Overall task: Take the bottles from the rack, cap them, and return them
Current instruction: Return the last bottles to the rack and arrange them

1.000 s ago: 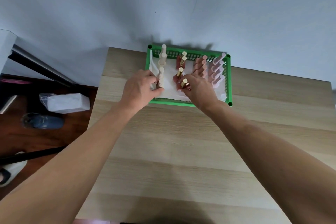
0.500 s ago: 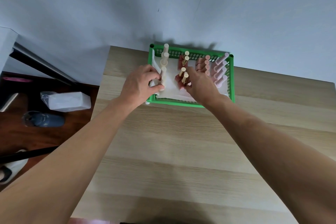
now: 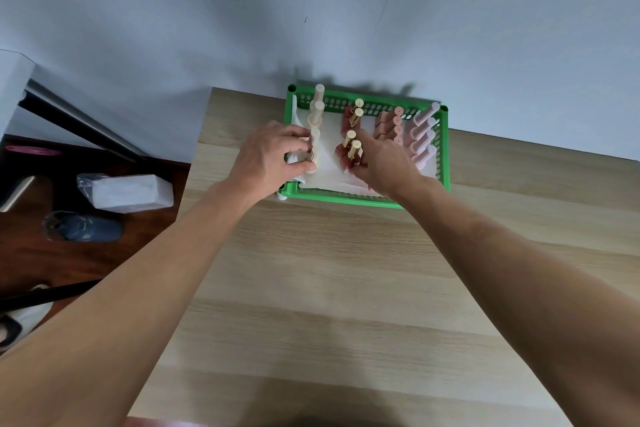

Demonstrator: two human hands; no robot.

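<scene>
A green plastic basket (image 3: 346, 199) lined with white paper stands at the table's far edge. It holds rows of upright tube bottles: cream ones (image 3: 317, 111) at the left, red ones with gold tops (image 3: 355, 116), peach ones (image 3: 396, 123) and pale pink ones (image 3: 424, 130) at the right. My left hand (image 3: 270, 158) is inside the basket's left end, fingers closed around the nearest cream bottle (image 3: 313, 152). My right hand (image 3: 384, 165) grips the nearest red bottle with a gold top (image 3: 353, 151) at its base.
The wooden table (image 3: 346, 288) stretches toward me; its left edge drops to a dark floor. A white wrapped block (image 3: 130, 192) and a dark blue item in plastic (image 3: 83, 227) lie on the floor. The grey wall is right behind the basket.
The view has shifted slightly. Both hands stay in the basket; my right hand has slid a little lower onto the nearest red bottle, and my left hand keeps its hold on the cream one.
</scene>
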